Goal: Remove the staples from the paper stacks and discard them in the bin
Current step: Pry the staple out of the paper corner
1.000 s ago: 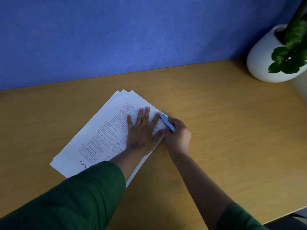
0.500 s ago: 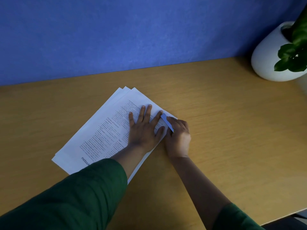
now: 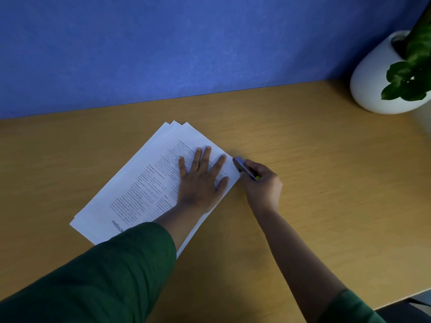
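Broad wooden tabletop (image 3: 303,183), and the paper stack (image 3: 149,178) lies angled across it, sheets slightly fanned. The left hand (image 3: 200,180) is spread flat on the page, holding nothing, probably pinning it against a tug. The right hand (image 3: 263,185) is curled around a small staple remover (image 3: 243,169), its tip just off the stack's corner. No bin in sight.

Dim-lit wooden desk (image 3: 326,183) against a blue wall (image 3: 163,47), white potted plant (image 3: 377,78) at right.
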{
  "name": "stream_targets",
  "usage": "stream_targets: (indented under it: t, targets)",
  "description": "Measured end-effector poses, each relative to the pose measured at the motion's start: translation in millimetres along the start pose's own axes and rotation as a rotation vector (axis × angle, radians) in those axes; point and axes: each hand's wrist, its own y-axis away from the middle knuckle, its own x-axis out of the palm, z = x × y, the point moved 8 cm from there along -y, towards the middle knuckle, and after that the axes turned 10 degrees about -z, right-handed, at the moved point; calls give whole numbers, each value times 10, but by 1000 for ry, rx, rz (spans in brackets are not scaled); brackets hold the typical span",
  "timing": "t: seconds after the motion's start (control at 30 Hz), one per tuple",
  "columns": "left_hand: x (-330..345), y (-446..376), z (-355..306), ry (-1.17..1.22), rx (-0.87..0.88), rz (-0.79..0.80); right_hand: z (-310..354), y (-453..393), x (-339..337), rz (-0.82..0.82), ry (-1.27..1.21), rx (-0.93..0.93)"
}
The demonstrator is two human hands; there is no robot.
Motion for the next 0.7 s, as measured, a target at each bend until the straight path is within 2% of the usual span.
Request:
stream_targets:
  t: [0.13, 0.33, 0.4, 0.57, 0.7]
  targets:
    - [-5, 3, 2, 15, -6, -19, 127, 114, 144, 17, 209, -301]
    - [-3, 3, 6, 30, -4, -35, 168, 133, 230, 13, 288, -399]
    - [-2, 1, 8, 31, -7, -22, 143, 109, 225, -23, 233, -357]
    - [-2, 8, -4, 17, -1, 24, 33, 27, 188, -32, -152, -49]
    - [-15, 2, -3, 9, 3, 10, 64, -26, 145, -40, -27, -109]
